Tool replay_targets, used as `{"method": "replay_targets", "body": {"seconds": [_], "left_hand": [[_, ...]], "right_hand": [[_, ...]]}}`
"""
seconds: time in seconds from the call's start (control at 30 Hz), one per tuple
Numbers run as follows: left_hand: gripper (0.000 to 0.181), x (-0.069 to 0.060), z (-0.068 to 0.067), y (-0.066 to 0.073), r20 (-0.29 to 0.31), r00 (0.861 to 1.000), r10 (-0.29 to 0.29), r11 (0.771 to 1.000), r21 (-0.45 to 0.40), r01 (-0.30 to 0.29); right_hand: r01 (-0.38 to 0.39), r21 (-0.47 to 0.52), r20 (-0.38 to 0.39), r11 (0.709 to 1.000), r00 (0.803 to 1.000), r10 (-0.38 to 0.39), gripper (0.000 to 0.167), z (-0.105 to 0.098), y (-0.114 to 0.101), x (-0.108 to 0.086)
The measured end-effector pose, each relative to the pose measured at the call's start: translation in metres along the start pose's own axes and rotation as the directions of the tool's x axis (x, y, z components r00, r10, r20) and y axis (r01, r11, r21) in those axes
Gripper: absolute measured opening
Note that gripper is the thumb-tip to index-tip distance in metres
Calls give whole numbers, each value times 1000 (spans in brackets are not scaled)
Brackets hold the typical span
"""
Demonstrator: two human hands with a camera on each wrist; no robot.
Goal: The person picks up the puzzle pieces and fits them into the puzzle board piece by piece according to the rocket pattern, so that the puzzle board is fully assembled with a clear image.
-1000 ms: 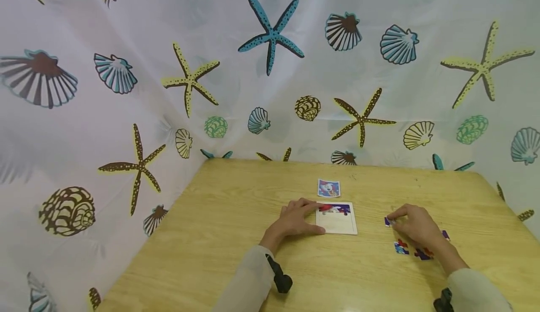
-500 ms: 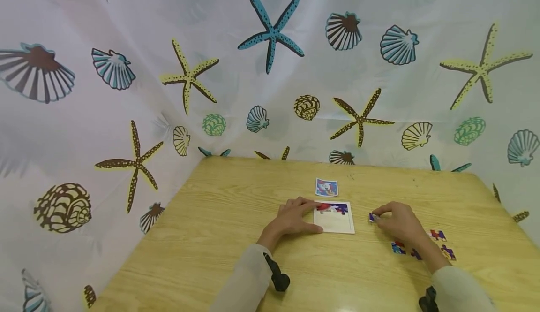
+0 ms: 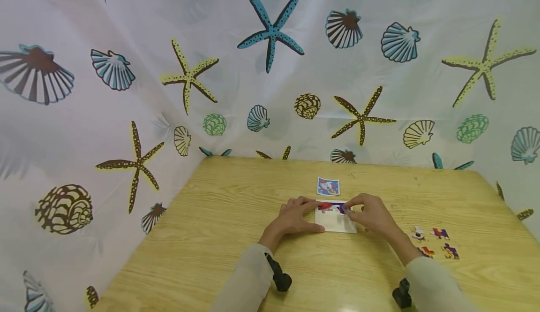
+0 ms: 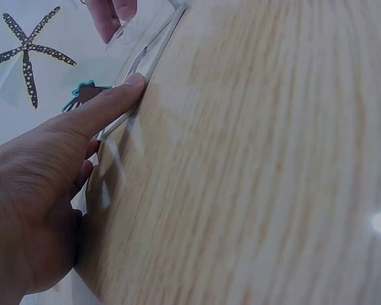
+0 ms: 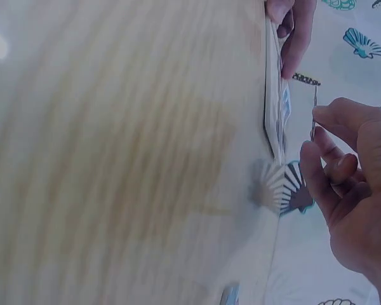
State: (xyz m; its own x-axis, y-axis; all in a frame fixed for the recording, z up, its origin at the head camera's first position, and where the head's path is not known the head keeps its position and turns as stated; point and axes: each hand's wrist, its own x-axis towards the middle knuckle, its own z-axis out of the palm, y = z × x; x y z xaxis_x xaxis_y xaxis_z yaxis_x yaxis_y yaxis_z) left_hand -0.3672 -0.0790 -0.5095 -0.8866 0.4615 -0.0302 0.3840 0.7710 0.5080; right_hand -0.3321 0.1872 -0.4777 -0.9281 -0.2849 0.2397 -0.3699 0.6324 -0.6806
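Puzzle piece [image 5: 315, 96] moved left, between hands [image 3: 293, 219] [image 3: 373, 214], apparently above tray [image 3: 337, 223].

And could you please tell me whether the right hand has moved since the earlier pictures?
Yes: against the picture card, the right hand has moved left, to the puzzle frame.

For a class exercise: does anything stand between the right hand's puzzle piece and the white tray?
Nothing visible stands between the puzzle piece and the white tray; the left hand holds the tray's left side.
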Motion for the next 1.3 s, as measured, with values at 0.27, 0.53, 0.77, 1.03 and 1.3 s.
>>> {"method": "replay_targets", "body": {"seconds": [0.27, 0.53, 0.77, 1.03, 1.3], "left_hand": [[79, 0, 0, 0, 3, 1000, -4, 1000, 6, 4], [80, -1, -7, 2, -5, 1000, 12, 1000, -8, -12], [78, -4, -6, 3, -1, 1000, 19, 1000, -10, -19], [77, -6, -2, 6, -9, 1000, 19, 1000, -3, -19], [76, -2, -2, 3, -20, 1000, 14, 1000, 2, -13]], "right_hand": [[-16, -14, 22, 1000, 1000, 17, 16, 23, -12, 17], [30, -49, 45, 998, 999, -28, 17, 35, -22, 28], [-18, -121, 75, 993, 997, 27, 14, 45, -23, 31], [-65, -185, 82, 981, 993, 81, 13, 52, -22, 32], [-43, -221, 83, 974, 995, 63, 13, 53, -27, 33]]}}
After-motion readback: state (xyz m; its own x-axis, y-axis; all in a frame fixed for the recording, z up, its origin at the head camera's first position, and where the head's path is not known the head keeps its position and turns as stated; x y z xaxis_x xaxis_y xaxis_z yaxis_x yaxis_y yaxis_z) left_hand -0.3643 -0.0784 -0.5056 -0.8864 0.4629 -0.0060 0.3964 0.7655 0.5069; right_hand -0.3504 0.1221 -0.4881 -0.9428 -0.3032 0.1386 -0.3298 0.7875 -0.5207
